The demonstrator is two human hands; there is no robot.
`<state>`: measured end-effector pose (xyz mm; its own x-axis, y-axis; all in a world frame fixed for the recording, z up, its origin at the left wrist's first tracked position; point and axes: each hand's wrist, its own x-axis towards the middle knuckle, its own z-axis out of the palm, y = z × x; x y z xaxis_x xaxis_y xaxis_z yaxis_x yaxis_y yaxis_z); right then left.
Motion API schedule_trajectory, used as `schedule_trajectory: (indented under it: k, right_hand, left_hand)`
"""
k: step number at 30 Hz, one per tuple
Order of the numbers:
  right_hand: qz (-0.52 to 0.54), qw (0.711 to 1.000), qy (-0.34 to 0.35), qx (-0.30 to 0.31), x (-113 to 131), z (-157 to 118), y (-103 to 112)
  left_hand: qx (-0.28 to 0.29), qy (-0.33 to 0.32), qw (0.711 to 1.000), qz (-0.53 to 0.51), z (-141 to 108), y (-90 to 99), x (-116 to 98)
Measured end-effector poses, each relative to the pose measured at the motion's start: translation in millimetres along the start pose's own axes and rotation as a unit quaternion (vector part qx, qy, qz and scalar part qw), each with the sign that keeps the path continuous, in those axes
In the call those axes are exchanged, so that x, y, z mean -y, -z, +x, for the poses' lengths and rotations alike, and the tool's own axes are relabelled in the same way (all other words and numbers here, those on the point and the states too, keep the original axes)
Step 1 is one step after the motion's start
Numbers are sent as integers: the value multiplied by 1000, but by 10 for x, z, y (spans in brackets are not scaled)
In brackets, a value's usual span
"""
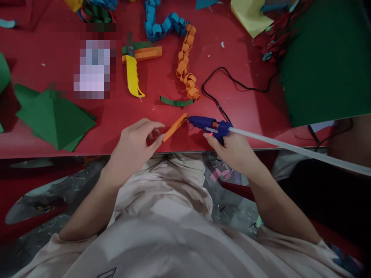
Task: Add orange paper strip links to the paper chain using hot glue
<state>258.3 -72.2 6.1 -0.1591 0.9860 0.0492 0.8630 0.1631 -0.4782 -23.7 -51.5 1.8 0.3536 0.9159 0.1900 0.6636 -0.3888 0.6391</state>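
Note:
My right hand (236, 148) is wrapped round the grip of a blue glue gun (207, 124), its small red light lit. A long white glue stick (278, 144) juts out of the gun's back toward the right. The nozzle touches or nearly touches the far end of an orange paper strip (175, 127). Thumb and fingers of my left hand (139, 141) pinch the strip's near end. Just beyond lies a green paper strip (176, 102), close to the end of an orange paper chain (187, 63), which joins a blue paper chain (165, 26).
A yellow-handled knife (133, 75) rests against orange strips (147, 53). Green paper pieces (55, 116) lie at left; a large green sheet (327, 65) covers the right side. The gun's black cord (240, 83) loops over the red table (113, 135). Yellow paper (251, 17) lies at the back.

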Motion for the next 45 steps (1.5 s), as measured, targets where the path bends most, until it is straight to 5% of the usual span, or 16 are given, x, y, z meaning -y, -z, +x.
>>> schedule_trajectory:
  k: [30,45]
  right_hand:
    - [51,993,18,102,440,-136,-14]
    - [152,983,23,98,202,-241,34]
  left_hand:
    - [5,21,999,-26,73,24,-16]
    - [-37,-7,999,33,53,40,104]
